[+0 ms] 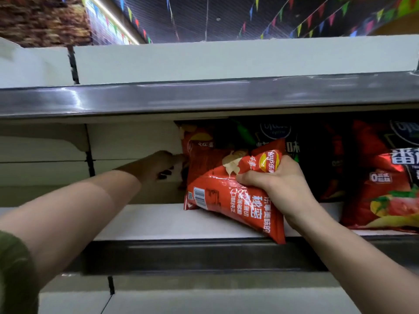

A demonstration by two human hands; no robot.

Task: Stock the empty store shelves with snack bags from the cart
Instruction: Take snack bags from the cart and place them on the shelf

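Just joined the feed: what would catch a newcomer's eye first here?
The bright red chip bag, tilted over the shelf's front edge, gripped by the right hand. The left hand reaches to an upright red bag behind it; dark snack bags stand further right.

The left grip [162, 165] reaches deep forward, fingers loosely curled; the right grip [277, 184], nearer, is clenched on a Lay's crisp bag [226, 196].
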